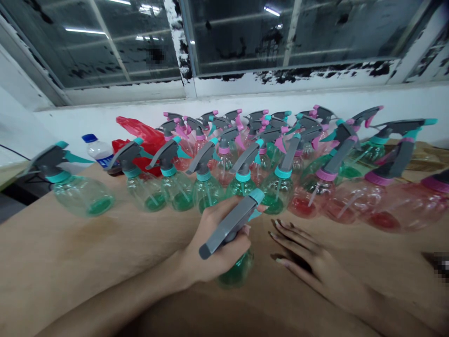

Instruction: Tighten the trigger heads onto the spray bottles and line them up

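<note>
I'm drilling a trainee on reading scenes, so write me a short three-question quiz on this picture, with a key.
1. Multiple choice: what colour is the cap of the labelled bottle beside the red plastic bag?
A) Pink
B) Blue
C) Green

2. True or false: the right hand is gripping a spray bottle.

3. Fill in the blank: the left hand holds a spray bottle whose see-through body is ____.

Key: 1. B. 2. False; its fingers are spread and it grips no bottle. 3. Green.
</note>
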Action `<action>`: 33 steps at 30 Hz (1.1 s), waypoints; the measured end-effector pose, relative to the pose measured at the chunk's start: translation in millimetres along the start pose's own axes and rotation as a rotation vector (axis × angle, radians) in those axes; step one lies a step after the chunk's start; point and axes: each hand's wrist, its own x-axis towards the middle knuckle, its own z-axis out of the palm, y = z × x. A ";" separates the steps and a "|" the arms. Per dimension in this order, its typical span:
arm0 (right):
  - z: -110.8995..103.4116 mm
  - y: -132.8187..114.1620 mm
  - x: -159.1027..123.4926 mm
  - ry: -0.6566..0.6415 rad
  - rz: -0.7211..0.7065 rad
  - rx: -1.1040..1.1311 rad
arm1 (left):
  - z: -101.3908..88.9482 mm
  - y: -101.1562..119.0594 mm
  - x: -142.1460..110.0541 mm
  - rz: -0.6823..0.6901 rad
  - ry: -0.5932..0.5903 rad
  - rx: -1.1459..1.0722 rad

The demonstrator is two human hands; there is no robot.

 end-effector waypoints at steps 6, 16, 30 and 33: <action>-0.7 -0.5 0.0 0.007 0.006 0.018 | -2.9 5.9 3.2 0.008 0.006 -0.033; 0.3 1.1 -0.1 0.000 0.002 0.006 | -3.9 5.4 3.2 0.020 -0.002 -0.028; -1.6 -1.0 0.5 0.012 0.027 0.059 | -7.4 6.3 1.9 0.059 -0.044 -0.002; -0.4 -0.2 0.1 0.011 0.024 0.035 | -5.2 3.9 1.4 0.059 -0.017 -0.011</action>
